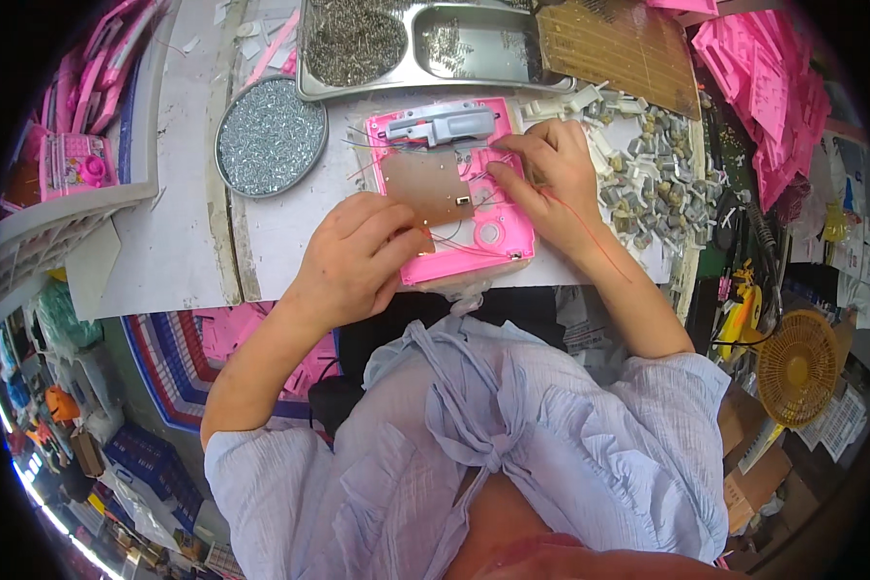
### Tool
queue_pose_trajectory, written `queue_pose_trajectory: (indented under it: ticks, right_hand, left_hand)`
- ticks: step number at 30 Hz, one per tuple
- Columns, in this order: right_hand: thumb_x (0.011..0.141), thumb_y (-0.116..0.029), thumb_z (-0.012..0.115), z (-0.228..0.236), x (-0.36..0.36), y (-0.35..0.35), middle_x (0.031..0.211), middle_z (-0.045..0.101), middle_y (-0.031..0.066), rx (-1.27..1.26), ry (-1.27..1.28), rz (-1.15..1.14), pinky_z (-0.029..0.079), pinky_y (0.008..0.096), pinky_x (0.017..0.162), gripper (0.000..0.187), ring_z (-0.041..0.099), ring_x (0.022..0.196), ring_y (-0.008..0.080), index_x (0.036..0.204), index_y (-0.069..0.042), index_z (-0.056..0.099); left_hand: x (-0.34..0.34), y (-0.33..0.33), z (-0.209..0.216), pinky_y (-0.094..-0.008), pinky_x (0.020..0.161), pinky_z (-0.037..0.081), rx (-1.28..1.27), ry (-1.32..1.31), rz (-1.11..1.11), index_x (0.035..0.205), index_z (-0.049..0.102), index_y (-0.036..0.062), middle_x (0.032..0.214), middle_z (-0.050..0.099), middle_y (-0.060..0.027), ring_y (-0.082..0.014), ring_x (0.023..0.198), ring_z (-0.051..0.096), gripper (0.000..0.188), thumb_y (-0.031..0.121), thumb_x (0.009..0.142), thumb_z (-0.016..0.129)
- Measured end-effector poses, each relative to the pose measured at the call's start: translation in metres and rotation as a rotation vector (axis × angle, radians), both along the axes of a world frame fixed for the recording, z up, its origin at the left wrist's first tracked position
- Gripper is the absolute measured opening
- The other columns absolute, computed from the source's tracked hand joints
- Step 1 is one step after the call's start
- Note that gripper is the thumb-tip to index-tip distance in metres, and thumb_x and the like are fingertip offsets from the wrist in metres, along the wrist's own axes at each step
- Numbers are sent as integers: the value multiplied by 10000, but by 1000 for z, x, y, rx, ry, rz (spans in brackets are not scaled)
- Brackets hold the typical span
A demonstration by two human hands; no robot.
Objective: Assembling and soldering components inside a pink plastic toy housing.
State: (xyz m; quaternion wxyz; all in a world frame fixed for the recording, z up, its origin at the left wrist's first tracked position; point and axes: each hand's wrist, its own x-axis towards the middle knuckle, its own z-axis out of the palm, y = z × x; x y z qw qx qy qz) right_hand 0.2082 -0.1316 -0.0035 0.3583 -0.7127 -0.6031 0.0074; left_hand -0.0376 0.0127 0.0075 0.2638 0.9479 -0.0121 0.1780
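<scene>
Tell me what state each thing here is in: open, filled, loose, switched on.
Pink casing: open, inner side up.
One red wire: trailing over the right forearm.
Round dish: filled with small metal pieces.
Metal tray: left compartment well filled, right one partly.
Pale bin: holding pink parts.
Yellow fan: cannot tell if running.

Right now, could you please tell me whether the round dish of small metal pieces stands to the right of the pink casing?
No, the round dish stands to the left of the pink casing.
</scene>
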Motion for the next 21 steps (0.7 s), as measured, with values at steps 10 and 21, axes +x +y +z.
queue_pose_trajectory:
  ticks: [10,21]
  right_hand:
    - [814,-112,794,67,-30,-53,792,635,73,-233,569,958,475,386,622,176,591,678,277,974,-59,741]
    - [783,-263,813,20,-66,-27,1041,636,45,-134,-67,385,455,435,859,452,580,990,279,1183,-84,700]
  left_hand:
    - [13,-60,7,-416,836,451,-100,27,-73,1212,671,65,1041,606,-69,-251,926,591,511,193,722,739]
    - [-41,-47,-7,-400,540,459,-11,-38,373,865,669,88,778,590,-44,-235,644,594,109,132,800,745]
